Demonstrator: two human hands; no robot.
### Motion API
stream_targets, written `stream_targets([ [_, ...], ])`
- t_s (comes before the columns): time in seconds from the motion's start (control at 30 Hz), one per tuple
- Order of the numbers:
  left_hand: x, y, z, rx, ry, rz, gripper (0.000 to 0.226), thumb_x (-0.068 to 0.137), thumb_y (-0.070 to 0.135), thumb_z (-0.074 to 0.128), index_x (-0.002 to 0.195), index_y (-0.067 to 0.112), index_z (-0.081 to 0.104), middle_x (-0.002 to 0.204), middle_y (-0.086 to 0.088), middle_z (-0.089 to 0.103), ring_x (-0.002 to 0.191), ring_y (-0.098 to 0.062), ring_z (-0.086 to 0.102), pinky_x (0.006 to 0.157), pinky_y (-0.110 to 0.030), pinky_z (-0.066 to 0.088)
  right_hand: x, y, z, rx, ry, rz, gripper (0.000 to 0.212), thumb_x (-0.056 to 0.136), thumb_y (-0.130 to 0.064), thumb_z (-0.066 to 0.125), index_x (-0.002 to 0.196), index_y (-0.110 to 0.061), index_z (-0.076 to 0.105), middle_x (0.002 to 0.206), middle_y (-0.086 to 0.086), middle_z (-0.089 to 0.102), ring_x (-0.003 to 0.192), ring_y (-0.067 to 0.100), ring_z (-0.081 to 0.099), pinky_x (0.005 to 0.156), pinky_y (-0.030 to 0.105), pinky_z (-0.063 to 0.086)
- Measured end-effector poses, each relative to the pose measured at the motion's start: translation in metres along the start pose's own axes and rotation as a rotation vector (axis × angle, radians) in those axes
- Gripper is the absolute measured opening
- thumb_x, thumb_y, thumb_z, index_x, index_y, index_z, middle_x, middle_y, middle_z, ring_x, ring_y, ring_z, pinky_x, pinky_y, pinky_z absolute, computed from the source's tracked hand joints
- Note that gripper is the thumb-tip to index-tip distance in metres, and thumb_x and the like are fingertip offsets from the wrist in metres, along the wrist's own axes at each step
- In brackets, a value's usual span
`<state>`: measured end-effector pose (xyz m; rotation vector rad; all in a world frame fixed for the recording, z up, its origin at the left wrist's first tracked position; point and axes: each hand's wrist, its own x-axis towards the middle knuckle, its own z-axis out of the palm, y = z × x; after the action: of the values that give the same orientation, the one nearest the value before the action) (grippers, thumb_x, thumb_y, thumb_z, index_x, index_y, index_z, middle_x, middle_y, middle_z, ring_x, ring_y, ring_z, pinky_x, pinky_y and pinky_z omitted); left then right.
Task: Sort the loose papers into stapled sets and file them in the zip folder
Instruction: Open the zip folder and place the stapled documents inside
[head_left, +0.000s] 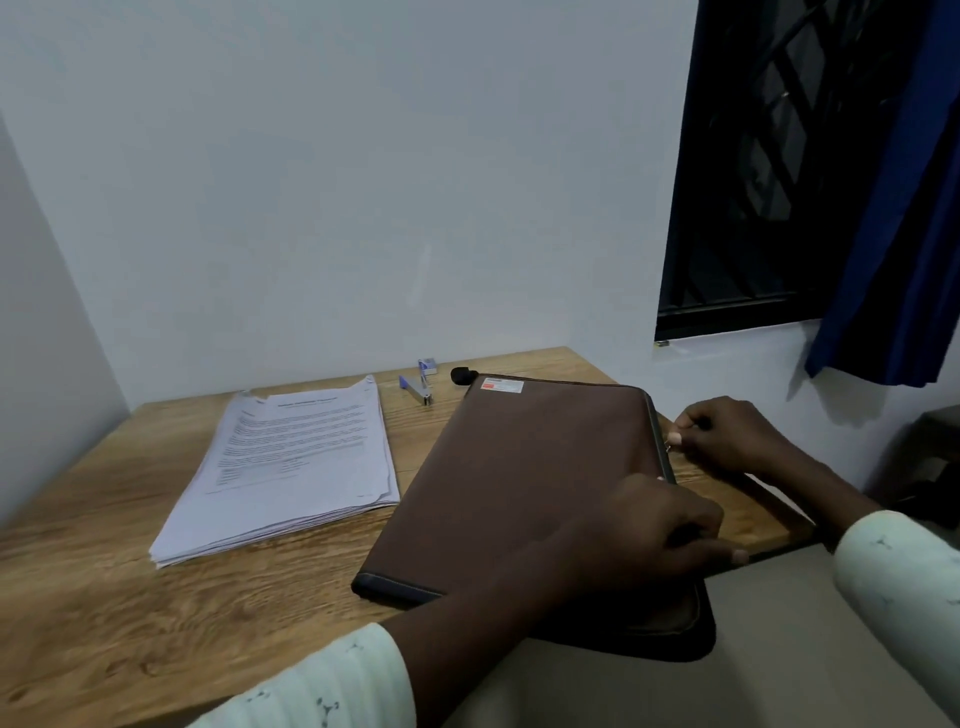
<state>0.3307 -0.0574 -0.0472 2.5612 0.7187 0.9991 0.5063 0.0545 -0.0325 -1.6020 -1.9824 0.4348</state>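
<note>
Head view, left hand grips zip folder, right hand pinches zipper, contents hidden

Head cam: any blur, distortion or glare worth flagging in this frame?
Head view: dim, flat light, no glare, window dark; wide-angle lens bows the window frame and leans the walls; near sleeve and table front are soft; print on the papers is unreadable; left hand and right hand at the zip folder are slightly smeared.
</note>
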Motion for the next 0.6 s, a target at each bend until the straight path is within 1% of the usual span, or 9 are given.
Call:
stream_targets([
  [0.1,-0.001,-0.002,-0.002,-0.013,0.046,0.074,0.046,0.09,0.035,0.057,0.06,0.0,0.056,0.053,-0.007,0.048,0.047,-0.018,0.043,0.051,-0.017,0.027,0.001,0.009,-0.014,0.204,-0.234,0.037,0.013,0.09,-0.013,0.068,0.084,-0.003,0.07,0.073,0.009,0.068,0.068,0.018,0.06,0.065,0.028,0.047],
  [0.13,-0.002,-0.002,-0.001,-0.006,0.041,0.09,0.047,0.089,0.037,0.056,0.061,0.0,0.057,0.053,-0.007,0.048,0.048,-0.017,0.043,0.052,-0.015,0.026,-0.001,0.013,-0.018,0.266,-0.308,0.048,0.012,0.09,-0.011,0.067,0.086,0.0,0.07,0.071,0.011,0.067,0.066,0.019,0.059,0.063,0.028,0.048],
  [0.2,-0.002,-0.003,0.0,0.0,0.049,0.101,0.048,0.089,0.04,0.055,0.062,0.0,0.06,0.055,-0.007,0.051,0.05,-0.016,0.045,0.054,-0.015,0.027,-0.006,0.015,-0.022,0.257,-0.364,0.04,0.01,0.089,-0.008,0.067,0.086,0.0,0.07,0.069,0.01,0.067,0.064,0.019,0.06,0.06,0.025,0.048],
  [0.27,-0.002,-0.003,0.002,-0.01,0.076,0.111,0.047,0.089,0.039,0.056,0.063,0.0,0.061,0.055,-0.008,0.052,0.05,-0.017,0.046,0.054,-0.018,0.031,-0.007,0.015,-0.02,0.096,-0.265,-0.007,0.008,0.088,-0.011,0.069,0.082,-0.006,0.07,0.069,0.006,0.069,0.065,0.015,0.063,0.058,0.022,0.046],
  [0.33,-0.002,0.0,0.002,-0.006,0.096,0.101,0.046,0.091,0.036,0.056,0.063,-0.001,0.061,0.055,-0.009,0.051,0.05,-0.017,0.047,0.053,-0.027,0.037,-0.001,0.015,-0.012,-0.084,-0.082,-0.038,0.014,0.089,-0.012,0.069,0.076,-0.015,0.065,0.075,0.001,0.067,0.074,0.015,0.064,0.058,0.021,0.041],
  [0.43,-0.008,0.008,0.001,-0.011,0.073,0.092,0.037,0.091,0.022,0.067,0.063,-0.001,0.062,0.056,-0.009,0.054,0.05,-0.015,0.047,0.057,-0.031,0.043,0.019,0.023,-0.001,-0.09,0.128,0.028,0.019,0.091,-0.004,0.064,0.075,-0.013,0.061,0.08,0.005,0.066,0.072,0.013,0.06,0.056,0.024,0.039],
  [0.5,-0.01,0.021,-0.007,0.006,0.011,0.099,0.033,0.088,0.02,0.072,0.064,-0.001,0.063,0.057,-0.007,0.057,0.05,-0.015,0.049,0.063,-0.034,0.049,0.032,0.027,-0.002,-0.042,0.195,0.112,0.017,0.091,0.0,0.062,0.077,-0.009,0.06,0.08,0.012,0.067,0.07,0.018,0.062,0.054,0.026,0.043],
  [0.53,-0.011,0.029,-0.016,0.036,-0.02,0.102,0.033,0.087,0.021,0.074,0.063,0.002,0.064,0.056,-0.005,0.056,0.049,-0.013,0.049,0.062,-0.032,0.048,0.035,0.026,-0.004,-0.016,0.202,0.141,0.016,0.091,0.001,0.06,0.078,-0.008,0.06,0.079,0.014,0.067,0.069,0.021,0.064,0.054,0.027,0.045],
  [0.6,-0.008,0.045,-0.042,0.222,-0.038,0.11,0.034,0.088,0.034,0.075,0.062,0.014,0.065,0.055,0.003,0.053,0.049,-0.012,0.048,0.057,-0.018,0.035,0.041,0.024,-0.004,0.033,0.204,0.17,0.015,0.093,-0.001,0.055,0.081,-0.006,0.062,0.078,0.014,0.067,0.066,0.019,0.064,0.055,0.025,0.043],
])
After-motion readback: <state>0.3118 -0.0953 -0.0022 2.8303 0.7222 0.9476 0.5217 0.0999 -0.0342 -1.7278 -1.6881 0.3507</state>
